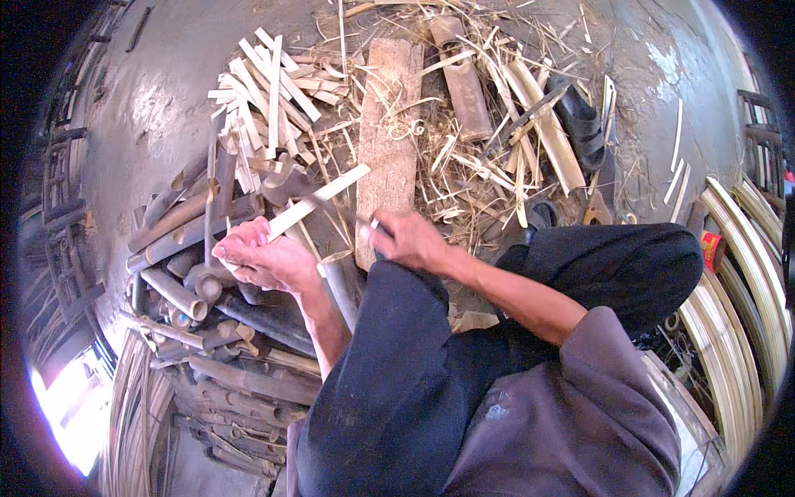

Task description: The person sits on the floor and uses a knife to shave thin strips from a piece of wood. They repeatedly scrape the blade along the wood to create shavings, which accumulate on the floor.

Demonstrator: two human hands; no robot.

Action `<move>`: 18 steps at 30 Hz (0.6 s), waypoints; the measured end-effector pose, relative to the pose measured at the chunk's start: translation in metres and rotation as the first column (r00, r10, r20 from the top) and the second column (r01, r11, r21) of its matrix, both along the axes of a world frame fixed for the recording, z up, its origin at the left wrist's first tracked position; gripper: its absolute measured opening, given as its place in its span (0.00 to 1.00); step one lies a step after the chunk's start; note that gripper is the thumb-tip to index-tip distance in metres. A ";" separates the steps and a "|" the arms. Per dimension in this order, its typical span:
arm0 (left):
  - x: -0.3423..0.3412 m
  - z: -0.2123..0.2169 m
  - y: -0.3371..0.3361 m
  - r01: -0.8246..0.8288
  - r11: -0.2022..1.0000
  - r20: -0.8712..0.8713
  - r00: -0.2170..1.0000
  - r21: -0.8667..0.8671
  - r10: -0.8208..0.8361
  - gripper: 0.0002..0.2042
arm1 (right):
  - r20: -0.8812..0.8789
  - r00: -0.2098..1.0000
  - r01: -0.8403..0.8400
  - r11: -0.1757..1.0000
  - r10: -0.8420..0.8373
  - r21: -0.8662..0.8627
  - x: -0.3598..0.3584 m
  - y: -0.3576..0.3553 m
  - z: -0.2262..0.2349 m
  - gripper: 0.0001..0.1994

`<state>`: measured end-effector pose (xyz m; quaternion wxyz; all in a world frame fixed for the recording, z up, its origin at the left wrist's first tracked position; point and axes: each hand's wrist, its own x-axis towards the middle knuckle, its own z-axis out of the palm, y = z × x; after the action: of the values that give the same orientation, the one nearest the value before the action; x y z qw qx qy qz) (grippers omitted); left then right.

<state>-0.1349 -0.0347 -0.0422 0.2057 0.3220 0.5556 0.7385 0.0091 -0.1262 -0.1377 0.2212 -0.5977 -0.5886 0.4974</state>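
Note:
My left hand (269, 258) is closed round the lower end of a pale, flat bamboo strip (344, 180), which slants up and to the right. In my right hand (407, 242), beside my raised knee, is a knife (374, 224), its handle wrapped by the fingers. Motion smears its thin dark blade, which seems to cross the strip near the middle; whether it touches cannot be made out. Just beyond the right hand lies a long worn wooden board (389, 124), with a few shavings on it.
Cut bamboo strips (269, 95) are heaped at far left. Dark bamboo tubes (174, 294) crowd the near left. Right of the board lie shavings, a split bamboo length (468, 99) and a black sandal (580, 124). Long bundled slats (720, 348) curve along the right.

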 end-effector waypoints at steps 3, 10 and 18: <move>0.016 0.012 -0.004 -0.006 0.999 -0.025 1.000 -0.046 0.005 0.25 | 0.083 0.996 0.044 0.999 -0.041 -0.028 0.030 0.002 -0.036 0.21; 0.004 -0.003 -0.006 -0.020 1.000 -0.002 1.000 -0.003 0.020 0.22 | 0.054 0.998 0.016 0.997 -0.012 -0.079 0.020 -0.001 0.009 0.25; -0.001 0.000 -0.011 -0.101 0.994 -0.087 0.991 -0.029 0.098 0.23 | 0.013 0.991 0.137 0.985 -0.137 -0.106 0.021 -0.001 -0.014 0.25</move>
<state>-0.1357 -0.0457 -0.0423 0.1498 0.3217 0.5915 0.7240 0.0303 -0.1276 -0.1519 0.2207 -0.6492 -0.5192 0.5101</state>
